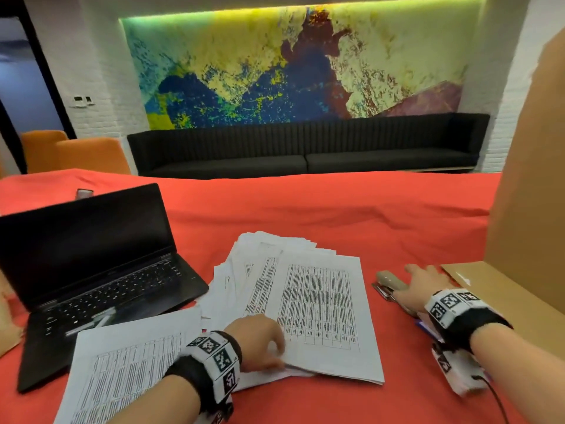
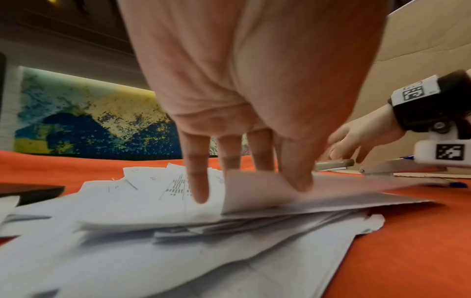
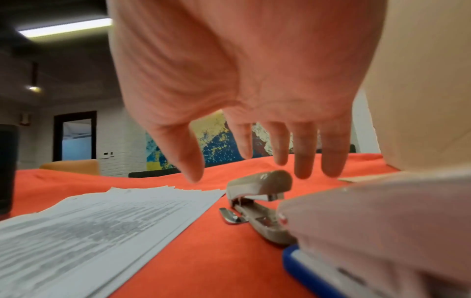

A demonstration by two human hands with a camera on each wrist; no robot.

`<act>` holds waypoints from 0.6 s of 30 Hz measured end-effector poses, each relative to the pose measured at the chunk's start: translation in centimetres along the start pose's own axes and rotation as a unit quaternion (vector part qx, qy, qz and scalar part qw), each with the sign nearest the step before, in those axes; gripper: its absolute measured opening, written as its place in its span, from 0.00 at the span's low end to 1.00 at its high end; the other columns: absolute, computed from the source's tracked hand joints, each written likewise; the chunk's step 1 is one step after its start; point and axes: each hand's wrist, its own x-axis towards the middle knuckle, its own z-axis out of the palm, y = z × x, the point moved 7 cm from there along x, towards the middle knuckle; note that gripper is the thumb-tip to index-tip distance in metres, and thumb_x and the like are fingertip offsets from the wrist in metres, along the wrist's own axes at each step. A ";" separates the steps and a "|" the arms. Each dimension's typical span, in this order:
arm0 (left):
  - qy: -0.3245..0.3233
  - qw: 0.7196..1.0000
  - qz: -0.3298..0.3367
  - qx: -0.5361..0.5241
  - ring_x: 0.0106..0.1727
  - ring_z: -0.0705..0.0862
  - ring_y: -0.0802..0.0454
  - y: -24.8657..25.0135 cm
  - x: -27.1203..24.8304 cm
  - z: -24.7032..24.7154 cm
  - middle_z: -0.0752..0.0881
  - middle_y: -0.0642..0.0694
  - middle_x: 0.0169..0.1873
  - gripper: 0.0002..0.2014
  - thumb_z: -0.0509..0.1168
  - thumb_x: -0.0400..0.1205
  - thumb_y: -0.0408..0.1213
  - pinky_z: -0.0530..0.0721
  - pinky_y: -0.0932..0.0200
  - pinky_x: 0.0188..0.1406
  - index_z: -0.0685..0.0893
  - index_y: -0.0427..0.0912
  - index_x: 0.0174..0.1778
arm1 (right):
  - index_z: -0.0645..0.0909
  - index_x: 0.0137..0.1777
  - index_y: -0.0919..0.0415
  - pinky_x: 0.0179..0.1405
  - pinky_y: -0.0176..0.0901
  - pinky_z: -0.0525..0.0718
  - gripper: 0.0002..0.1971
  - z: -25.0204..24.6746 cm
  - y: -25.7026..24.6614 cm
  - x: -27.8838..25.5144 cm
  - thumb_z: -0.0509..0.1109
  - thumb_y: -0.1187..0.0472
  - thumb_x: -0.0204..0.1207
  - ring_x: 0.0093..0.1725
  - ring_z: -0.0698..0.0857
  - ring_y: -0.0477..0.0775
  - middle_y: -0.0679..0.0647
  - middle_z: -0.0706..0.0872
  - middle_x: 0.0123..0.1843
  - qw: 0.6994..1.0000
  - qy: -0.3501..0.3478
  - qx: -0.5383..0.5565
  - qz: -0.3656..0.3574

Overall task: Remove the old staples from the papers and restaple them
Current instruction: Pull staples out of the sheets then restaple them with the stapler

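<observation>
A loose pile of printed papers lies mid-table, with a stapled table printout on top. My left hand is at that printout's near-left corner. In the left wrist view the left hand pinches the corner, which bends up between the thumb and the fingers behind it. A beige stapler lies to the right of the pile. My right hand hovers over it. In the right wrist view the right hand has spread fingers just above the stapler, and none touches it.
An open laptop stands at the left, with another printed set overlapping its front edge. A tall cardboard box with a folded-down flap walls off the right. A blue-edged item lies near the stapler. A red cloth covers the table.
</observation>
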 end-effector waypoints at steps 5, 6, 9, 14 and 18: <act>0.045 0.998 0.001 -0.046 0.52 0.85 0.55 -0.3 -1.0 -1.6 0.90 0.54 0.47 0.10 0.63 0.82 0.44 0.77 0.64 0.50 0.90 0.51 0.51 | 0.70 0.75 0.54 0.59 0.39 0.78 0.26 2.2 -2.8 0.9 0.67 0.54 0.76 0.65 0.81 0.58 0.56 0.80 0.69 0.995 -0.069 0.036 -0.054; 0.056 0.996 0.000 -0.071 0.49 0.85 0.59 -0.3 -1.2 -1.9 0.90 0.57 0.43 0.09 0.64 0.81 0.44 0.78 0.65 0.50 0.90 0.51 0.49 | 0.71 0.73 0.55 0.57 0.42 0.80 0.24 2.3 -2.9 1.1 0.66 0.55 0.76 0.63 0.83 0.60 0.57 0.81 0.67 0.996 -0.055 0.040 -0.055; 0.023 0.969 0.001 -0.247 0.33 0.82 0.64 -0.3 -1.6 -2.2 0.86 0.58 0.27 0.08 0.71 0.77 0.44 0.81 0.61 0.42 0.91 0.48 0.34 | 0.74 0.65 0.56 0.47 0.44 0.80 0.17 2.6 -3.0 1.3 0.64 0.57 0.77 0.57 0.84 0.61 0.59 0.83 0.61 0.996 -0.034 0.067 -0.058; 0.026 0.940 -0.054 -0.335 0.42 0.85 0.57 -1.4 -0.6 -2.0 0.90 0.51 0.43 0.35 0.60 0.62 0.81 0.83 0.56 0.48 0.91 0.55 0.44 | 0.77 0.56 0.52 0.40 0.40 0.77 0.12 2.4 -1.7 1.0 0.69 0.50 0.76 0.43 0.84 0.60 0.55 0.84 0.45 0.982 0.003 0.190 -0.008; -0.107 0.993 -0.047 -0.036 0.85 0.54 0.49 0.6 -0.1 1.2 0.57 0.55 0.84 0.47 0.49 0.70 0.79 0.50 0.40 0.83 0.61 0.57 0.82 | 0.79 0.54 0.52 0.28 0.36 0.77 0.11 0.8 -1.6 -0.6 0.72 0.54 0.73 0.37 0.86 0.55 0.54 0.88 0.45 0.958 0.042 0.284 -0.030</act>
